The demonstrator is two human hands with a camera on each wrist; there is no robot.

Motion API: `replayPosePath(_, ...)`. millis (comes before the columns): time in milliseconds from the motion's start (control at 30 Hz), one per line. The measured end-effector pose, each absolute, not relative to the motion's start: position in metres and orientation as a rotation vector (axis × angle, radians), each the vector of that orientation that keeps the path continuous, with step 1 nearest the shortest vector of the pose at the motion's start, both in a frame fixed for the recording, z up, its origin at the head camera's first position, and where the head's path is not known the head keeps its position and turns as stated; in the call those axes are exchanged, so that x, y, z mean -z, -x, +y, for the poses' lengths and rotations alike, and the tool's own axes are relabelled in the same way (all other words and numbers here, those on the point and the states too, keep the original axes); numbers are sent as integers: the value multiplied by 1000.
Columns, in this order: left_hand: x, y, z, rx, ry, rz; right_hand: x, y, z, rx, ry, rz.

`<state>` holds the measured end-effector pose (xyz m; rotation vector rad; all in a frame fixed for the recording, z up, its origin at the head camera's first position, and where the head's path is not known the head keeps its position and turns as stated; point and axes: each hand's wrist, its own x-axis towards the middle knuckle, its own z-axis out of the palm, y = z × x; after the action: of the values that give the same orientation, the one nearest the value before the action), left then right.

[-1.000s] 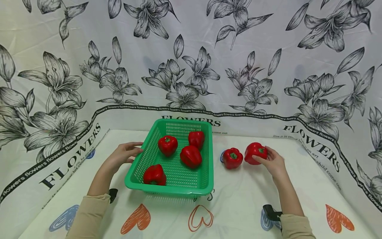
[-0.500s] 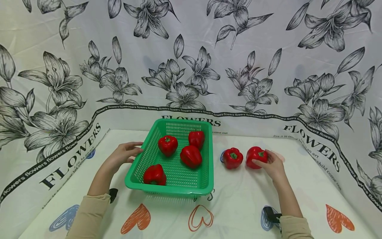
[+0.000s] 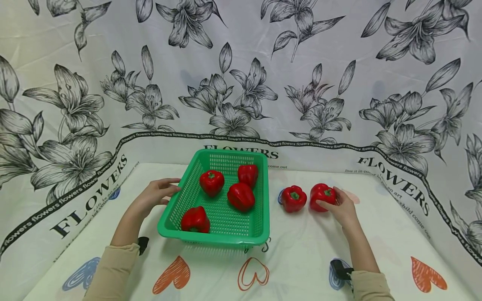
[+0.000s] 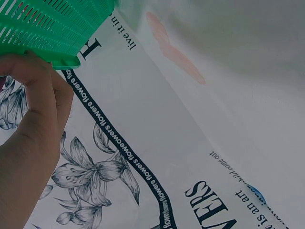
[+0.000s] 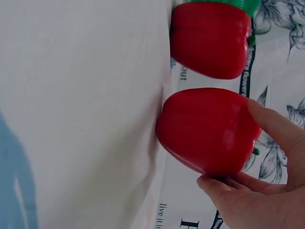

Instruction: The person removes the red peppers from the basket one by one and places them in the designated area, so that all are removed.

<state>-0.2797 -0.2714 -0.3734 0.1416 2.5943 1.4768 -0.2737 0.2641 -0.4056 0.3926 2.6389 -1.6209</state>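
Note:
My right hand [image 3: 342,210] holds a red bell pepper [image 3: 320,196] low at the table, to the right of another bell pepper [image 3: 293,200]. In the right wrist view, thumb and fingers sit on either side of the held pepper [image 5: 207,131], whose stem end faces the palm. Across the table, my left hand [image 3: 152,195] rests at the left rim of a green plastic basket [image 3: 171,209], fingers loosely bent. The left wrist view shows its knuckles near the basket's rim [image 4: 64,62], the fingertips partly out of sight.
Several red peppers lie in the basket, among them one at the near left [image 3: 195,220] and one in the middle [image 3: 241,197]. A white cloth with printed hearts [image 3: 253,275] covers the table. Behind hangs a flower-patterned sheet [image 3: 233,83].
My right hand has lowered the pepper slightly toward the table, beside the other loose pepper, and shifted a touch left in the last half second. The left hand and basket stay put.

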Motion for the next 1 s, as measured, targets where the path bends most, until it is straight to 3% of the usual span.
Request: replayPosePath(1000, 374, 279, -272, -1505, -137, 2583, 393, 274, 247, 1623, -387, 2709)
